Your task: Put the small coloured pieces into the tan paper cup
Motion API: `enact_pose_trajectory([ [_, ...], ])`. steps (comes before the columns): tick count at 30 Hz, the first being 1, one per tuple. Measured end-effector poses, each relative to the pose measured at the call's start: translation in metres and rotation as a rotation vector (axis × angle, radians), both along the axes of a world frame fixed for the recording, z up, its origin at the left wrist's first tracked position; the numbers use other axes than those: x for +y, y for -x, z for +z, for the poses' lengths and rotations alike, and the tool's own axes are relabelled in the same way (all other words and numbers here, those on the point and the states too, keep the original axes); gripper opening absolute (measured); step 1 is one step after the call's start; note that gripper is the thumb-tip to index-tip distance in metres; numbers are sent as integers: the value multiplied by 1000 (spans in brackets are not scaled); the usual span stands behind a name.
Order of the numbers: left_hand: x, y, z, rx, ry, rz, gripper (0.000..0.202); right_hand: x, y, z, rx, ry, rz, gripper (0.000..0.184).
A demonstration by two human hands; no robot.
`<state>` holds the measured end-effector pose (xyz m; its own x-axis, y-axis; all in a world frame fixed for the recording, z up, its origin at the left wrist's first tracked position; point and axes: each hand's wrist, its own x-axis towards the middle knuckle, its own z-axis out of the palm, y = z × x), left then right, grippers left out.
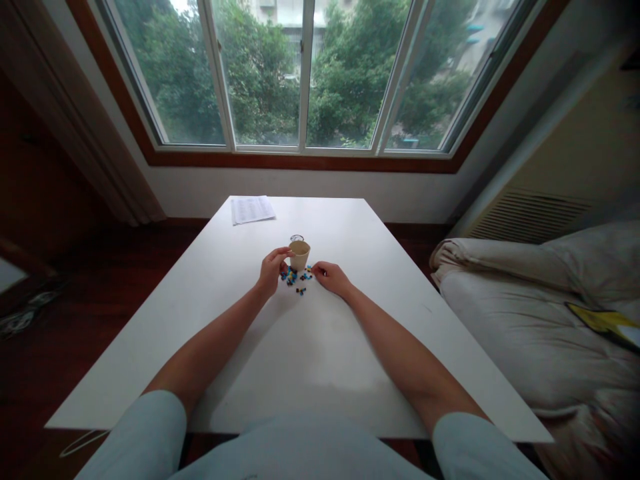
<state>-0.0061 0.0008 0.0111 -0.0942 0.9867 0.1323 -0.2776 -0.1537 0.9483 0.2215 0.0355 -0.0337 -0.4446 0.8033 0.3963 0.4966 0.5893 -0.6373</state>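
Observation:
A tan paper cup [300, 255] stands tilted toward me near the middle of the white table [240, 280]. My left hand [273, 270] grips the cup's rim with thumb and fingers. Several small blue, yellow and dark beads [296, 275] lie scattered on the table just in front of the cup, between my hands. My right hand [331, 276] rests on the table to the right of the beads, its fingers curled and pinched at the nearest ones; what it holds is too small to make out. A small clear object [297, 238] sits right behind the cup.
A printed sheet of paper [253, 209] lies at the table's far left edge. A bed with beige bedding [540, 300] stands close along the right side, with a yellow item [603, 321] on it. A large window [305, 73] fills the wall behind; dark wood floor lies to the left.

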Motion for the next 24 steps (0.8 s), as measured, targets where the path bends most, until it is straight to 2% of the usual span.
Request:
enact_pose_trajectory([
  [6,-2,-2,4,22,-48,-23,47,1,0,-1,-10,13,-14,20],
  [12,-7,-4,15,-28,16,-201,55,1,1,-2,-13,9,-13,20],
  [15,-8,-4,19,-44,30,-233,58,1,1,-2,-9,7,-12,21],
  [19,-5,-2,16,-25,-6,-187,56,1,1,-2,-3,21,-15,21],
  [24,2,4,5,9,-31,-31,41,0,0,2,-3,6,-9,19],
])
